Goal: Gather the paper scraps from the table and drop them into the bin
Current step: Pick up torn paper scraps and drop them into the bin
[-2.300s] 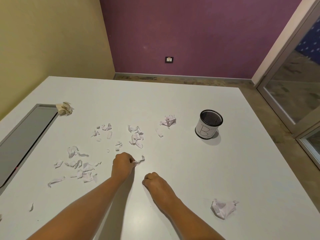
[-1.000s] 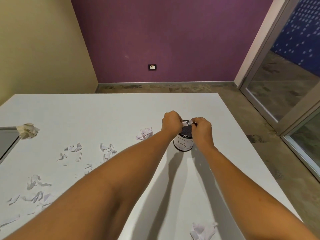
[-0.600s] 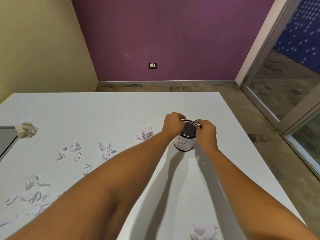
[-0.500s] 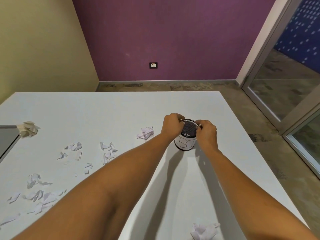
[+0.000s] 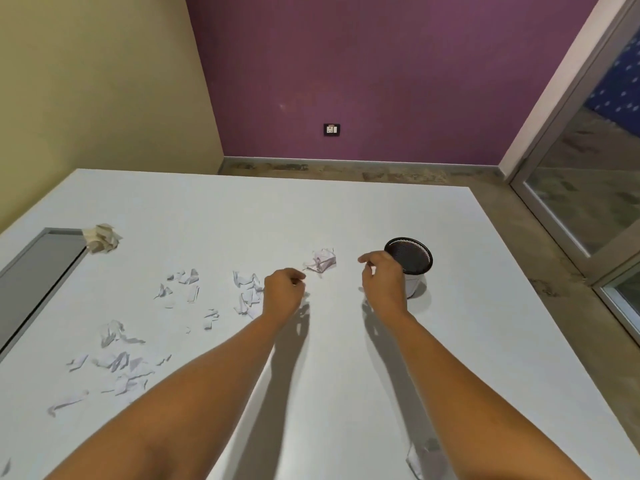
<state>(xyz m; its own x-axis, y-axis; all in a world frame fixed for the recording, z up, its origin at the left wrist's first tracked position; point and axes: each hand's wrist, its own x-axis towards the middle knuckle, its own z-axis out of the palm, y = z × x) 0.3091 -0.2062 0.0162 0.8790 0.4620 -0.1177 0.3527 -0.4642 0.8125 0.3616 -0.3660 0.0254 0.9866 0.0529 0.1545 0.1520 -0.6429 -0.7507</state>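
Smooth white table (image 5: 346,209) bears torn paper scraps (image 5: 247,292), round mesh bin (image 5: 415,282).

table (image 5: 346,216) was smooth matt white, laminate look. bin (image 5: 414,263) was black metal mesh, white matt wrap below. paper scraps (image 5: 247,292) were thin, creased, matt white. wad (image 5: 102,238) was beige crumpled paper. floor (image 5: 540,247) was rough, mottled.
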